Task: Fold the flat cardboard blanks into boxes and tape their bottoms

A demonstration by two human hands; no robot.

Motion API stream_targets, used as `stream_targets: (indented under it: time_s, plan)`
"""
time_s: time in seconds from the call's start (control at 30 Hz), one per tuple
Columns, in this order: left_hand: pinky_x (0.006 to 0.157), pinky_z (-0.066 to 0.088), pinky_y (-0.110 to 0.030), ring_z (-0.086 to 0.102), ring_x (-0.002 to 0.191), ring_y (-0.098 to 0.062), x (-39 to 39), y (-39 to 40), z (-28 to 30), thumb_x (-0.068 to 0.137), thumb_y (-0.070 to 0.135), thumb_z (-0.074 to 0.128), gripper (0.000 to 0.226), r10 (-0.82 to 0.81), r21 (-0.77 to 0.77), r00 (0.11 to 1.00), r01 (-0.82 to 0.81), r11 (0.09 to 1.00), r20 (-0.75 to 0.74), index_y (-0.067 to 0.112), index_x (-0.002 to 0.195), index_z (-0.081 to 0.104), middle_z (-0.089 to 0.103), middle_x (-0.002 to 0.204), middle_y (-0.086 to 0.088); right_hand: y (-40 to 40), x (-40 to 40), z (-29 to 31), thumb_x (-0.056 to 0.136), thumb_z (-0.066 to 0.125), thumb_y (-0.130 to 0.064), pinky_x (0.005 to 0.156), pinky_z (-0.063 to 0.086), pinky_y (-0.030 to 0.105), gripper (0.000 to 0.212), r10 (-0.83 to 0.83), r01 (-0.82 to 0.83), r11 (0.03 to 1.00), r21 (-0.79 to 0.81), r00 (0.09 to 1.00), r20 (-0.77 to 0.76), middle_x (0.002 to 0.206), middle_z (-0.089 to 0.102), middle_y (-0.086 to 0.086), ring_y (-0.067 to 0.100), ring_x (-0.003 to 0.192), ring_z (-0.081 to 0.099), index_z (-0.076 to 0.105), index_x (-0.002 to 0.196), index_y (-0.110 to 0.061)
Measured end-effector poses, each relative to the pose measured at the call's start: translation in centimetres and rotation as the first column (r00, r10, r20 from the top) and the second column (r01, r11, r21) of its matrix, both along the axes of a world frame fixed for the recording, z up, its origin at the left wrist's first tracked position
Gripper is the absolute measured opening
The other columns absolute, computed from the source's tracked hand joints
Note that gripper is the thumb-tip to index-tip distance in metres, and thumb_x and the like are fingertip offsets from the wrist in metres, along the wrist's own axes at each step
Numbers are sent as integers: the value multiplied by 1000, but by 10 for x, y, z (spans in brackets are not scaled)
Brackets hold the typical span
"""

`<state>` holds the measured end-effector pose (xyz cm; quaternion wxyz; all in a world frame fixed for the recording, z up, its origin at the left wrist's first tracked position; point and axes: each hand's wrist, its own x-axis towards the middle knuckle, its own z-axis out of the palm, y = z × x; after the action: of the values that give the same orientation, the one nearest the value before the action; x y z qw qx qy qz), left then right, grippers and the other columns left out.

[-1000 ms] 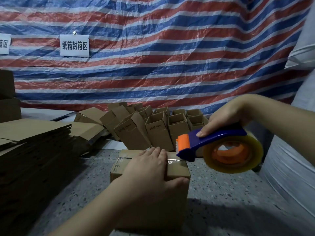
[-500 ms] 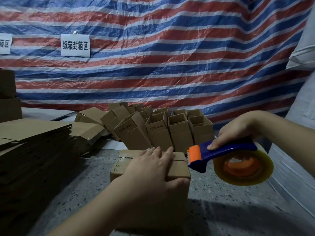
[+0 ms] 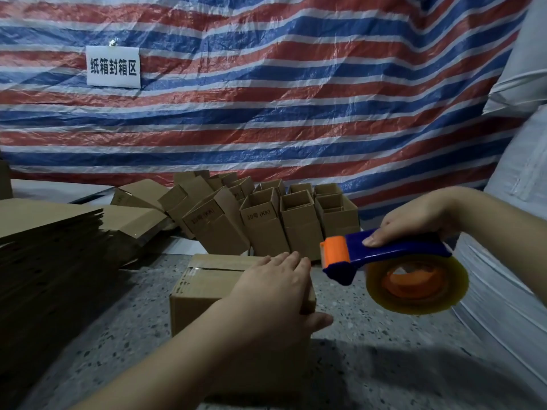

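- The right hand grips the tape gun by its blue handle, with the thumb lying flat on top.
- A second ago the tape gun's orange end was over the far right corner of the box. Now it has pulled away to the right of the box and dropped a bit lower. It does not touch the box any more.
- The left hand lies flat on top of the box, fingers straight and thumb hanging over the near right edge. It has stayed there the whole time, holding the box down.
- A shiny strip of tape runs across the top, just past the left hand's fingertips.
- I think this means the taping of this box's bottom is done, or close to done. The tape looks cut free, but I cannot see the cut end.
- The next job is likely to move this box over to the finished boxes, which stand beyond the left hand.
- The pile of flat blanks waits far to the left of the left hand. One more from there comes next, I guess.
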<state>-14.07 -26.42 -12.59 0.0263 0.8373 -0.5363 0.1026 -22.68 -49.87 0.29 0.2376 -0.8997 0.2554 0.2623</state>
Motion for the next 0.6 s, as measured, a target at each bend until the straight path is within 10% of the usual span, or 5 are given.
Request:
stream_targets:
  time_s: [0.23,0.43,0.6]
  plan:
    - [121,7,-38,9,152,-20,0,0,-3,87,78,37,96,-15,-41,1000,14,999,-2,20,157,6,9,166,-3,-12,-18,0,69,72,-75,74,55,24,76,-1,0,999,-39,1000,-5,93,76,5,16,77,70,71,109,-11]
    - [121,10,-40,10,152,-20,4,-2,-5,86,79,37,97,-24,-44,1000,24,999,2,26,157,-1,9,166,-2,29,4,-9,76,65,-75,49,51,17,61,19,-51,923,-382,996,-88,89,74,-3,8,69,72,65,108,-23]
    - [121,10,-42,10,152,-22,5,-3,-5,86,78,37,93,-26,-31,1000,26,999,5,27,157,5,10,165,-4,50,10,-29,77,68,-73,61,48,24,57,62,-195,776,-600,970,-235,95,67,-3,14,83,66,61,105,-24]
